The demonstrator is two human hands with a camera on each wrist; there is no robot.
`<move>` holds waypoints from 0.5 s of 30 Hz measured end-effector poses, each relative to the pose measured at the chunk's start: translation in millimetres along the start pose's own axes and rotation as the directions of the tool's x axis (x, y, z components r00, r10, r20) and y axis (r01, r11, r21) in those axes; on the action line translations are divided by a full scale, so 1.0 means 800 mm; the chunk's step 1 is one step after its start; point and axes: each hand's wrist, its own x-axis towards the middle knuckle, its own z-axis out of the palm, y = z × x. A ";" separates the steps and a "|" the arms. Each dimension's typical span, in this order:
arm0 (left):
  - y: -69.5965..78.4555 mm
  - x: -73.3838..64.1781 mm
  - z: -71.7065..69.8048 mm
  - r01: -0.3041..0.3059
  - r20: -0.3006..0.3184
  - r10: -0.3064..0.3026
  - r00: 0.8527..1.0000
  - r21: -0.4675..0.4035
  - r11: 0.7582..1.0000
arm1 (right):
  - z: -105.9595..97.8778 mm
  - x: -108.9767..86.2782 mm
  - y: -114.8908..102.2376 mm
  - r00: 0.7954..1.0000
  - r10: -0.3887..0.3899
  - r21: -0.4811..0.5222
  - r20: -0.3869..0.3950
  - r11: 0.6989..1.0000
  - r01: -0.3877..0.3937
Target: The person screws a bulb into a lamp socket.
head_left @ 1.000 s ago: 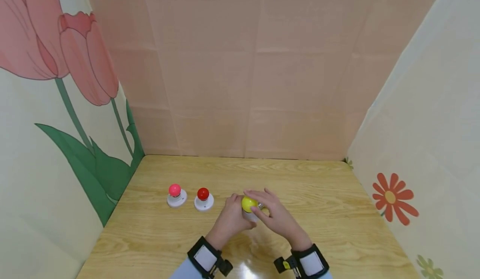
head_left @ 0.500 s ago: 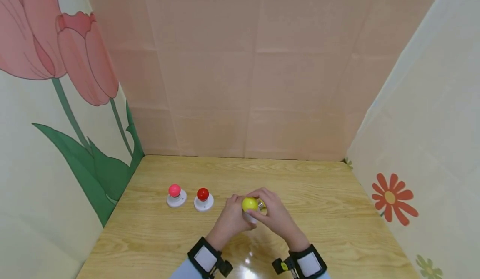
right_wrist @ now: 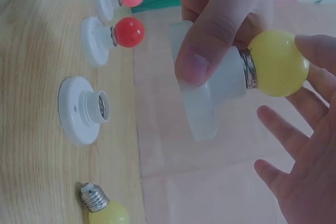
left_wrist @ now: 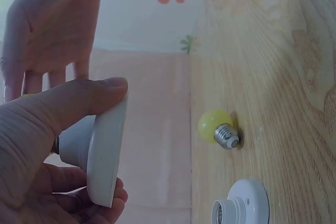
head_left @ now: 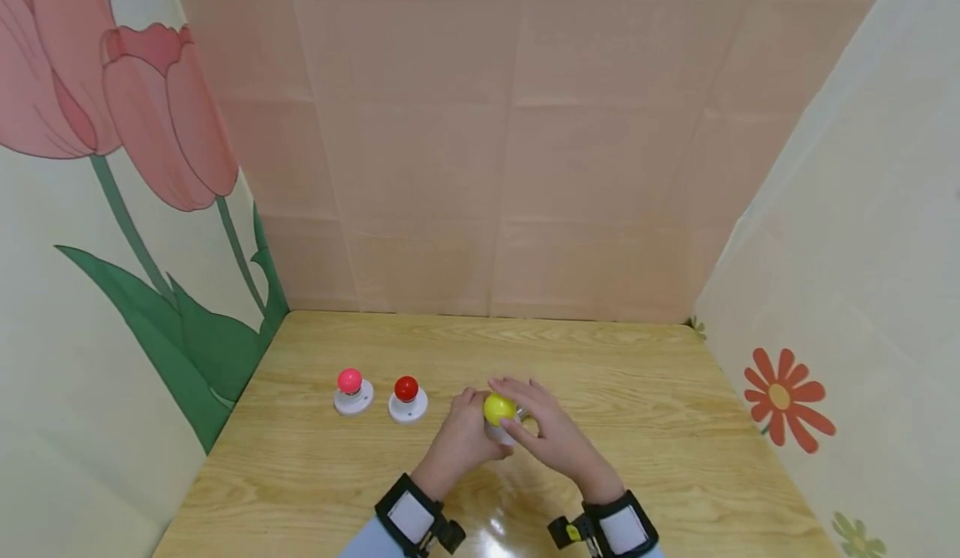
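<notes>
My left hand (head_left: 467, 431) grips a white lamp holder (right_wrist: 197, 98) by its round base, thumb on one face and fingers behind. A yellow light bulb (right_wrist: 278, 64) sits in the mouth of that holder, a ring of its metal thread showing. My right hand (head_left: 551, 433) pinches the yellow glass between thumb and fingertips, its other fingers spread. Both hands are held up above the table. In the left wrist view the held bulb is mostly hidden behind the left hand.
On the wooden table (head_left: 645, 391) lies a second yellow bulb (left_wrist: 214, 124), near an unfilled white lamp holder (right_wrist: 79, 114). To the left stand holders fitted with a red bulb (head_left: 407, 388) and a pink bulb (head_left: 349, 381). A pinkish-tan wall covering (head_left: 487, 166) rises behind.
The right fingers curled further round the bulb half a second ago and are now straighter, with the hand turned back much as it was a second ago. My left hand keeps its grip and place.
</notes>
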 end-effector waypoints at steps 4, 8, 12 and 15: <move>0.001 0.000 -0.001 -0.019 -0.002 0.019 1.000 0.010 1.000 | 0.000 -0.001 -0.001 1.000 0.020 0.014 0.017 1.000 -0.020; 0.001 0.000 -0.001 -0.024 -0.004 0.024 1.000 0.017 1.000 | 0.000 0.000 -0.002 1.000 0.023 0.011 0.015 1.000 -0.023; 0.000 0.000 -0.001 -0.021 0.002 0.021 1.000 0.032 0.999 | 0.002 0.001 -0.001 0.999 0.032 0.008 -0.003 0.999 -0.032; 0.000 0.000 0.000 -0.027 0.005 0.027 1.000 0.046 0.999 | 0.005 0.002 -0.001 0.999 0.043 0.004 -0.030 0.999 -0.043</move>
